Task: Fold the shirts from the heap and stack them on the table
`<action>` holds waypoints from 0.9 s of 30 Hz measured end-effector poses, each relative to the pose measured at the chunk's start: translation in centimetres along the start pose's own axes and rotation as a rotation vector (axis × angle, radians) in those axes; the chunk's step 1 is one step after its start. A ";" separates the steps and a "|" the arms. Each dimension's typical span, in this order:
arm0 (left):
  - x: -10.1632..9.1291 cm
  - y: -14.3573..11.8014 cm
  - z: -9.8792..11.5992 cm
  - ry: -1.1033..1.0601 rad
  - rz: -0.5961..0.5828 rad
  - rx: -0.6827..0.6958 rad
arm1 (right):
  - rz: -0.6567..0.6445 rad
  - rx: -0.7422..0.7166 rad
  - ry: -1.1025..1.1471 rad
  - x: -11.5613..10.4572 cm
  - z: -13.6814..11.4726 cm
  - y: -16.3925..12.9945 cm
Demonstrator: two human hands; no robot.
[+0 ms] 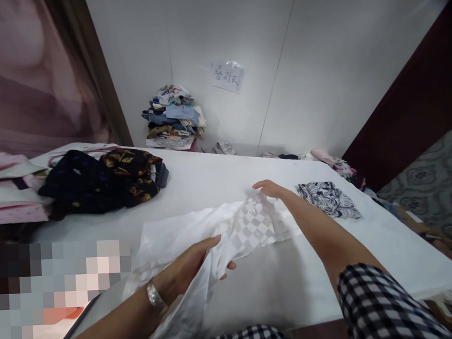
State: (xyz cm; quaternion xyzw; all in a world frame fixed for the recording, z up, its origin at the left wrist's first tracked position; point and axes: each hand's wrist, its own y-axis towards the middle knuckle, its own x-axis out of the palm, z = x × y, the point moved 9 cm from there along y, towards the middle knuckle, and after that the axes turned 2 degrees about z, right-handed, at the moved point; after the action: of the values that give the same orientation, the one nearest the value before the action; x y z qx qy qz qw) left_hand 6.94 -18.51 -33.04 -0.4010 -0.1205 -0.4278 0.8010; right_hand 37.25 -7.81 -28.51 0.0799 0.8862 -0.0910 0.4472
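A thin white shirt (251,226) with a tone-on-tone checked pattern is spread partly over the white table and partly raised between my hands. Its near part hangs toward the table's front edge. My left hand (200,258), a silver bracelet at its wrist, grips the cloth with the thumb on top and fingertips showing underneath. Farther off, my right hand (270,188) holds the far side of the shirt, where the cloth hangs from the fingers. Right of that hand lies a folded black-and-white patterned garment (328,200).
Dark patterned clothes (99,182) and pink-and-white clothes (15,188) lie on the left of the white table (226,172). A phone (68,326), partly pixelated, is at the near left. A clothes stack (175,117) stands behind; a handwritten sign (227,77) hangs on the wall.
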 end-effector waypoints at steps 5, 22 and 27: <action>0.7 0.0 2.3 0.120 -0.061 0.137 | -0.126 0.011 -0.114 3.4 -0.2 2.7; -6.5 -0.9 4.8 1.278 0.303 0.239 | 0.078 0.050 0.218 -4.3 8.6 -5.4; -6.8 -4.7 6.2 1.057 0.236 0.092 | 0.116 0.045 0.231 -5.0 10.0 -5.9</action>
State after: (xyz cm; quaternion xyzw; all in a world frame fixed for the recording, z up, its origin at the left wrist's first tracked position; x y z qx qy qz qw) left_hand 0.09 -11.37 -30.16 -0.1068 0.3260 -0.4724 0.8119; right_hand 46.60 -16.20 -29.75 0.1508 0.9235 -0.0749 0.3446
